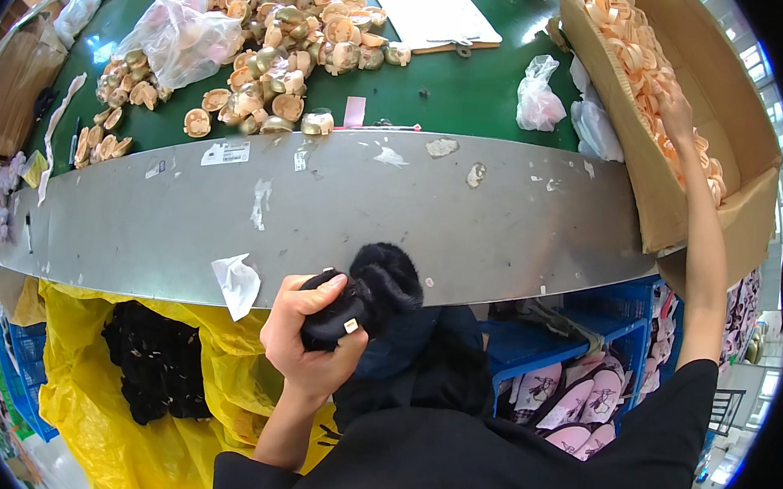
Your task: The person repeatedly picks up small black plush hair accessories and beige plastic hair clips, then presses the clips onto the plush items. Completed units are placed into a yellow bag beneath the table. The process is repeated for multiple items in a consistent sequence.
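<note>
Near the front edge of the metal table, my left hand is closed around a black furry plush piece. Its rounded fuzzy end sticks out to the right of my fingers, and a small pale tab shows beside my thumb and fingers. My right arm stretches far to the right, with my right hand inside a long cardboard box. There it touches a heap of peach-coloured plastic pieces. Its fingertips blend into the pieces, so whether they grip one is unclear.
Peach and gold rounded plastic parts lie heaped on the green surface, beside a clear plastic bag and a white clipboard. Below the metal edge hangs a yellow bag holding black furry pieces. Pink printed pieces fill a blue rack.
</note>
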The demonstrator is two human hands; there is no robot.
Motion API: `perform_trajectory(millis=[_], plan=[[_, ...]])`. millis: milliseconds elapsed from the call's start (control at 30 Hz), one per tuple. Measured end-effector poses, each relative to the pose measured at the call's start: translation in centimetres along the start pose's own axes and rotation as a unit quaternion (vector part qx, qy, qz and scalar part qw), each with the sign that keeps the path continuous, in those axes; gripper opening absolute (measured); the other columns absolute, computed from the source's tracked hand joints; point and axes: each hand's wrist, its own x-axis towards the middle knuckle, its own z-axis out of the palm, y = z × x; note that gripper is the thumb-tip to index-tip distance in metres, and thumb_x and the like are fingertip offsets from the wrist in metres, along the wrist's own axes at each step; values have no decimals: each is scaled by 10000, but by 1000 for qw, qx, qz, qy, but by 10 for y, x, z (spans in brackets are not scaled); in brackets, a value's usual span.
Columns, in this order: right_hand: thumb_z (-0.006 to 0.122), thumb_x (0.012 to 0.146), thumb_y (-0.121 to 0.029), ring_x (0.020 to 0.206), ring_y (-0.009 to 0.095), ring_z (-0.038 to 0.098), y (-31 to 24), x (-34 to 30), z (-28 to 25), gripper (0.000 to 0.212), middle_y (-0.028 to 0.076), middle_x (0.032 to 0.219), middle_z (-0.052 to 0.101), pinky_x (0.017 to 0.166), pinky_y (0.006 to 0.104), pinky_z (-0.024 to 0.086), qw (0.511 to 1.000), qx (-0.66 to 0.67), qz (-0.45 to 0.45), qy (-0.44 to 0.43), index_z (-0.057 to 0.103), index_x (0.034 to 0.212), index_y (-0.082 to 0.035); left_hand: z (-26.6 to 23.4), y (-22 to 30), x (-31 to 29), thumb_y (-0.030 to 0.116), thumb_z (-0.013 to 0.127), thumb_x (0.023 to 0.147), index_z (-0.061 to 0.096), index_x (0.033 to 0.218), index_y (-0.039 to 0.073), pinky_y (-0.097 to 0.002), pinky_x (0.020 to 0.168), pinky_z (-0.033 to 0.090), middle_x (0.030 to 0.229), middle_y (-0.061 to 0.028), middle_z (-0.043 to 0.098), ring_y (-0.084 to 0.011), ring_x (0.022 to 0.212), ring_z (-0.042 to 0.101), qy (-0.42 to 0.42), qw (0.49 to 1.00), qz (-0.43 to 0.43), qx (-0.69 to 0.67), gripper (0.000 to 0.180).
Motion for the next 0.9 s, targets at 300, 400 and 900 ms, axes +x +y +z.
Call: perform_trajectory(millis=[300,400,900], plan=[[481,1013,-547,1174,332,637,-189,-65,-69,608,193,1292,637,1002,399,474,966,193,-82,150,582,1330,-38,4,13,9,3,714,631,648,1166,-61,-325,755,544,986,-174,690,-271,832,666,13,998,52,36,543],[490,1011,-539,1092,310,651,-284,-138,-90,590,171,1201,646,938,392,505,923,288,-240,83,590,1283,-25,-2,4,4,12,733,616,682,1122,-47,-315,696,547,936,-172,698,-266,761,668,-26,997,46,53,512],[821,797,-100,1206,385,580,-416,-261,-63,746,176,1344,542,991,454,518,609,677,-376,-168,439,1438,-66,29,37,9,4,745,792,538,1249,-12,-249,880,485,1090,-64,637,-124,995,621,-1,957,-240,-164,503]])
